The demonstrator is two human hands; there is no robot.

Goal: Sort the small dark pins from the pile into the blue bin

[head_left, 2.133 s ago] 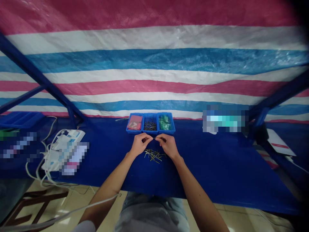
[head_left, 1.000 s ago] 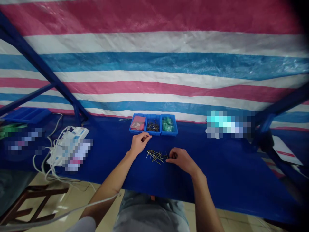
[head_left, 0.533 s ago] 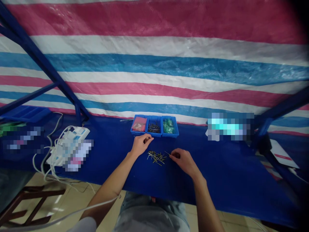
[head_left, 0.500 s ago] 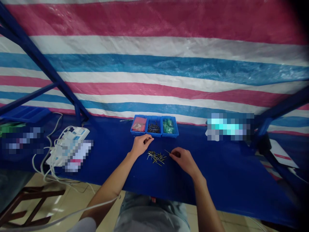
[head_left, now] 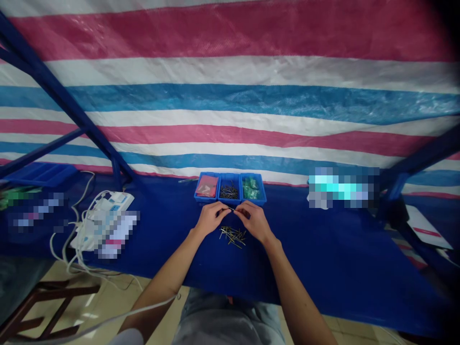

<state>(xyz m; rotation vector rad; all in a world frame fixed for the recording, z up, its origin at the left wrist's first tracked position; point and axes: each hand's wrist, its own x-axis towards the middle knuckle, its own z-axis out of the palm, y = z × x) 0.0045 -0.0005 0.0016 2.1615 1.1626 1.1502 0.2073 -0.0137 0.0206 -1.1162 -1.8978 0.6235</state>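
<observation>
Fingertips of the left hand (head_left: 211, 218) and the right hand (head_left: 254, 220) come together just in front of a row of bins in the head view, at the middle of the tabletop (head_left: 323, 254). Each grip is clenched in a fine pinch on a thin metal pin (head_left: 231, 209), which shows only as a short dark line between the fingers (its ends are lost behind them, so its full length cannot be told). Just below the hands, not touching them, a loose heap of pins (head_left: 233, 236) lies crossed and scattered on the blue tabletop cover.

Three joined blue bins stand along the far edge of the tabletop, just beyond the hands. The left bin (head_left: 206, 187) holds a reddish packet, the middle bin (head_left: 229, 192) a tangle of dark pins, and the right bin (head_left: 252, 189) something green in plastic. Going by how things lie, the heap is far from gone: many pins remain out on the tabletop, with one in hand.

Toward the left edge sits a white power strip (head_left: 108, 203) with pale cables (head_left: 57, 244) trailing over the side. A striped tarpaulin (head_left: 230, 100) hangs behind, crossed by blue frame struts (head_left: 61, 96).
</observation>
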